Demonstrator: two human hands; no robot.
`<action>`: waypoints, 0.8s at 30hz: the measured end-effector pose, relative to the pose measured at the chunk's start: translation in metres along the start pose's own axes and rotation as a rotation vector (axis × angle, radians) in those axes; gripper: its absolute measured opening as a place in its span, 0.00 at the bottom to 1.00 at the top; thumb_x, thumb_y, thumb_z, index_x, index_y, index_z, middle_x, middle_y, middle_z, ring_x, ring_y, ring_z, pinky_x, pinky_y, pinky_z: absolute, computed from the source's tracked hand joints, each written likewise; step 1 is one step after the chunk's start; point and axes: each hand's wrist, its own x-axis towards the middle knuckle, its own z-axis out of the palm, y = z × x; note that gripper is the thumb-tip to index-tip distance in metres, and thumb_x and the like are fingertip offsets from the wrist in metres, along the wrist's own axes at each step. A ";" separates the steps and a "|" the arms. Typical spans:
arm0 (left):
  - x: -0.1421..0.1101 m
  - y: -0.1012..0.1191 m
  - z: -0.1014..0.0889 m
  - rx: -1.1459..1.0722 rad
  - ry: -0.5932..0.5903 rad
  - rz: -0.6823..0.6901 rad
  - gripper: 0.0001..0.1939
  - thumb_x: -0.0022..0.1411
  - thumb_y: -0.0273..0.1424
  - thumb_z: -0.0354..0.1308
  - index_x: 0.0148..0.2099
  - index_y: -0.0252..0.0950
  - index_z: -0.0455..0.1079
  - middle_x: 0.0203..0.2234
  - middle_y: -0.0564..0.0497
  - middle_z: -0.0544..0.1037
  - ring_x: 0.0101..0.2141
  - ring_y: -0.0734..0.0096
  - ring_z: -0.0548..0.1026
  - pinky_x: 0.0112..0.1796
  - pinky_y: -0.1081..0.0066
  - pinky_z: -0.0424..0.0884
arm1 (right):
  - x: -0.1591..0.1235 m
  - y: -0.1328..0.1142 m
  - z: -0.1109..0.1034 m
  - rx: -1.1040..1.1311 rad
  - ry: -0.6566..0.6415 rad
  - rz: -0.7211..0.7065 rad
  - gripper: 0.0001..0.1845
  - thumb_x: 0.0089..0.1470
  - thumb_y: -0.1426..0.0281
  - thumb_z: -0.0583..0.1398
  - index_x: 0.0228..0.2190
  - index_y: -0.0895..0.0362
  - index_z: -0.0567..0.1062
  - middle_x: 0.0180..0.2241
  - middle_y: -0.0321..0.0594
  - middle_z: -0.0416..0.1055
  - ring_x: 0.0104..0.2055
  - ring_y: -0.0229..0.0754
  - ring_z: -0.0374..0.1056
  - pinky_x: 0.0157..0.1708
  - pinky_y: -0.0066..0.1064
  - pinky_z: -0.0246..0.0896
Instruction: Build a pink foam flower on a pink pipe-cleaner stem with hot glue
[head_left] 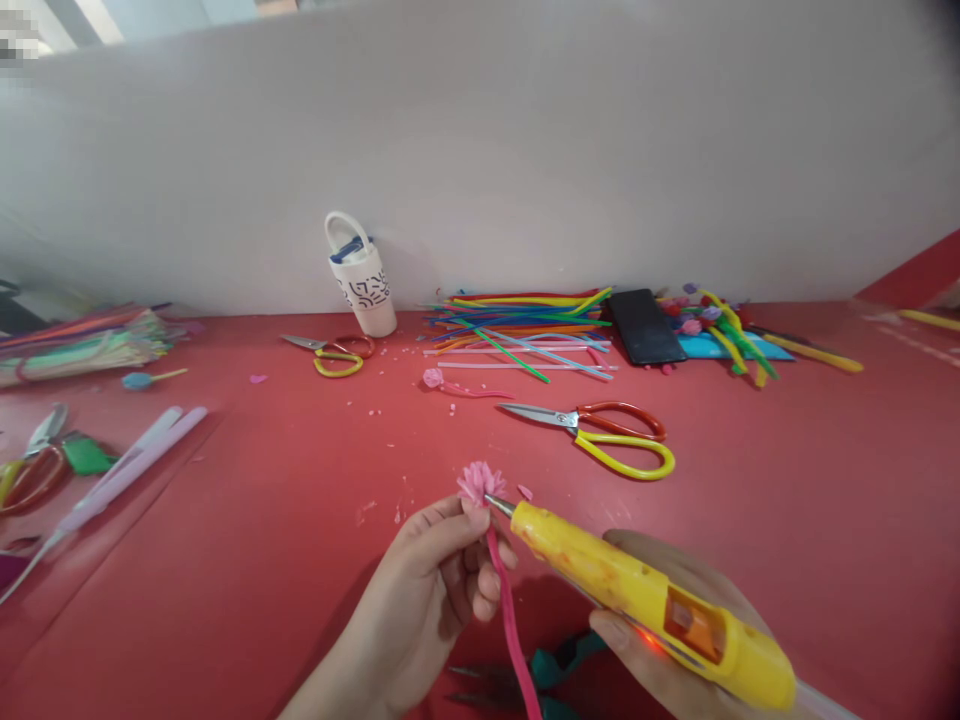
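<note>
Between its thumb and fingers my left hand pinches a pink flower just under its petals. A dark pink fuzzy stem hangs from the flower toward the bottom edge. My right hand is wrapped round a yellow hot glue gun, whose metal nozzle meets the base of the petals. A small orange-red light glows on the gun's underside. Below the hands lie green-handled pliers, partly hidden by the stem and the right hand. A loose pink petal rests beside the flower.
Red-and-yellow-handled scissors lie ahead, with a second pair farther back. A white tumbler, colourful pipe cleaners and a black phone line the wall. A lilac flat-iron-like tool with a cord sits at left.
</note>
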 end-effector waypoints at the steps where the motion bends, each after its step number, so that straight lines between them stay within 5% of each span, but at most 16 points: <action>1: 0.000 0.000 0.000 0.003 0.000 0.000 0.07 0.56 0.23 0.56 0.26 0.31 0.70 0.15 0.51 0.76 0.12 0.83 0.69 0.13 0.86 0.65 | 0.000 0.000 0.000 -0.007 0.003 -0.002 0.12 0.54 0.65 0.52 0.20 0.50 0.64 0.18 0.32 0.65 0.18 0.39 0.66 0.18 0.30 0.64; 18: 0.007 -0.005 -0.001 0.174 0.038 0.214 0.06 0.55 0.24 0.58 0.26 0.32 0.66 0.16 0.54 0.74 0.13 0.81 0.69 0.15 0.83 0.66 | 0.002 -0.001 0.005 -0.013 0.113 -0.040 0.14 0.56 0.66 0.53 0.19 0.52 0.64 0.16 0.31 0.64 0.16 0.37 0.63 0.18 0.27 0.60; 24: 0.009 0.000 -0.002 0.252 0.049 0.349 0.08 0.54 0.25 0.59 0.26 0.33 0.63 0.17 0.54 0.75 0.14 0.80 0.69 0.16 0.81 0.66 | -0.003 0.007 0.010 0.142 0.105 0.144 0.11 0.50 0.63 0.57 0.20 0.52 0.68 0.17 0.33 0.67 0.18 0.39 0.65 0.16 0.27 0.58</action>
